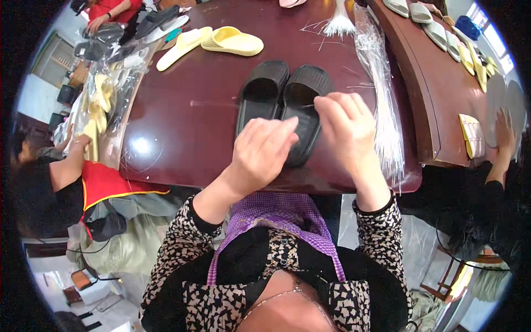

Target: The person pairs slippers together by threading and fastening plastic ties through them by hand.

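- Pair of black slippers (311,78) on the reddish-brown table (188,124), side by side, straps toward the far edge, heels toward the near edge.
- Left hand (262,149): fingers together and bent, over the heel part of the left slipper, partly hiding it. Grip on anything: cannot tell.
- Right hand (349,124): fingers curled downward at the outer side of the right slipper, by its strap. Contact or grip: cannot tell.
- Bundle of clear strands (387,133): lengthwise along the table's right edge, reaching the near right corner.
- White tuft of strands (339,23): at the far edge, right of middle.
- Two pale yellow slippers (237,43): toward the far left corner, strap ends close together.
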A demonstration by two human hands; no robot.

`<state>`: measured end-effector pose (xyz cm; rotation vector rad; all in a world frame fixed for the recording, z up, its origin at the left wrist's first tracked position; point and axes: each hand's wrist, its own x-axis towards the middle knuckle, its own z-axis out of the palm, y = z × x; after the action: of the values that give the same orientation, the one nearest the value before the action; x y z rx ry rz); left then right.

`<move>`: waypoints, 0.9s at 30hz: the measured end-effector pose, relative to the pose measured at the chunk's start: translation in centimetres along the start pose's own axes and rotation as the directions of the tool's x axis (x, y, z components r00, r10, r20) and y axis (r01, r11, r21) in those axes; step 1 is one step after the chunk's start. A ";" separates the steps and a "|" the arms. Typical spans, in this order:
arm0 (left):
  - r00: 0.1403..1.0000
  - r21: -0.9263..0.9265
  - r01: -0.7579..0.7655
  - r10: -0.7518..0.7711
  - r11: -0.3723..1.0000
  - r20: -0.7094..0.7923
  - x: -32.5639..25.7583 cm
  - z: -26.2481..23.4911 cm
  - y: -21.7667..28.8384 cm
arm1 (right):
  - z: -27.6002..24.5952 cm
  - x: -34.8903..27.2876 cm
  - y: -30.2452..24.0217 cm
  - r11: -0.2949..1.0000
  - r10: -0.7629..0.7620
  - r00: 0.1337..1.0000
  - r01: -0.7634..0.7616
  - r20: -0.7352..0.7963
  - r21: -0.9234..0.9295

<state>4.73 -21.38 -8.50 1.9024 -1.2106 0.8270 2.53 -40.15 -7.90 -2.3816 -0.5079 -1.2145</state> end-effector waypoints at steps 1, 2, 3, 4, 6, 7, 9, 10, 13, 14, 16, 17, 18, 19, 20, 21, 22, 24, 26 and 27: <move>0.999 0.024 0.049 -0.049 0.999 0.020 0.1 0.2 -0.6 | 0.4 -0.3 -0.1 1.000 -0.003 1.000 0.003 0.007 0.009; 0.994 0.047 0.096 -0.098 0.994 0.037 0.2 0.4 -1.3 | 0.8 -0.5 -0.4 0.999 -0.015 1.000 0.015 0.025 0.037; 0.988 0.068 0.140 -0.144 0.988 0.054 0.0 0.6 -1.7 | 1.1 -0.7 -0.5 0.998 -0.027 0.999 0.025 0.042 0.062; 0.987 0.069 0.146 -0.150 0.987 0.051 -0.2 0.8 -1.9 | 1.4 -0.9 -0.6 0.996 -0.040 0.998 0.035 0.058 0.085; 0.971 0.025 0.216 -0.218 0.976 0.096 -0.8 1.0 -2.3 | 1.7 -1.1 -0.6 0.994 -0.057 0.996 0.050 0.071 0.095; 0.961 0.004 0.251 -0.250 0.968 0.118 -1.1 1.0 -2.5 | 1.8 -1.1 -0.6 0.993 -0.072 0.994 0.064 0.079 0.103; 0.959 -0.011 0.265 -0.262 0.964 0.108 -1.5 1.3 -2.6 | 1.8 -1.3 -0.6 0.990 -0.090 0.991 0.079 0.094 0.114; 0.958 -0.025 0.272 -0.268 0.962 0.101 -1.7 1.3 -2.7 | 1.8 -1.4 -0.6 0.987 -0.102 0.989 0.087 0.105 0.134; 0.955 -0.038 0.283 -0.278 0.958 0.104 -2.3 0.8 -2.6 | 2.0 -1.9 -0.6 0.979 -0.127 0.984 0.103 0.128 0.174; 0.954 -0.039 0.282 -0.276 0.959 0.118 -2.7 0.6 -2.5 | 2.1 -2.4 -0.6 0.975 -0.144 0.980 0.115 0.140 0.192; 0.954 -0.043 0.277 -0.269 0.960 0.133 -3.4 -0.1 -2.1 | 2.3 -3.3 -0.9 0.965 -0.175 0.972 0.137 0.159 0.225; 0.945 -0.051 0.293 -0.281 0.955 0.166 -3.9 -0.4 -1.7 | 2.3 -3.7 -1.1 0.966 -0.173 0.972 0.136 0.160 0.221; 0.936 -0.054 0.309 -0.293 0.949 0.197 -4.5 -0.8 -1.3 | 2.4 -4.0 -1.3 0.959 -0.199 0.964 0.156 0.174 0.236; 0.925 -0.057 0.325 -0.305 0.944 0.228 -4.9 -1.1 -1.0 | 2.4 -4.3 -1.4 0.952 -0.225 0.956 0.175 0.187 0.250; 0.924 -0.059 0.326 -0.305 0.944 0.230 -5.3 -1.5 -0.7 | 2.4 -4.7 -1.7 0.945 -0.248 0.947 0.191 0.203 0.265; 0.918 -0.062 0.333 -0.309 0.941 0.247 -5.8 -1.7 -0.6 | 2.4 -5.0 -2.0 0.946 -0.245 0.948 0.188 0.205 0.264; 0.913 -0.064 0.340 -0.313 0.938 0.264 -6.2 -2.0 -0.4 | 2.3 -5.3 -2.2 0.941 -0.259 0.938 0.191 0.231 0.279; 0.906 -0.072 0.347 -0.314 0.935 0.282 -6.6 -2.6 -0.3 | 2.2 -5.5 -2.7 0.931 -0.285 0.915 0.195 0.284 0.308; 0.891 -0.069 0.380 -0.345 0.923 0.295 -6.9 -3.2 -0.2 | 2.3 -5.7 -3.2 0.929 -0.290 0.910 0.192 0.298 0.317; 0.883 -0.066 0.396 -0.360 0.916 0.301 -7.0 -3.5 -0.2 | 2.5 -5.8 -3.5 0.925 -0.297 0.903 0.192 0.309 0.328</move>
<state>1.95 -15.17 -12.39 2.1069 -0.9723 0.2675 -0.71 -36.70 -13.28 -2.3282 -1.0571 -0.7314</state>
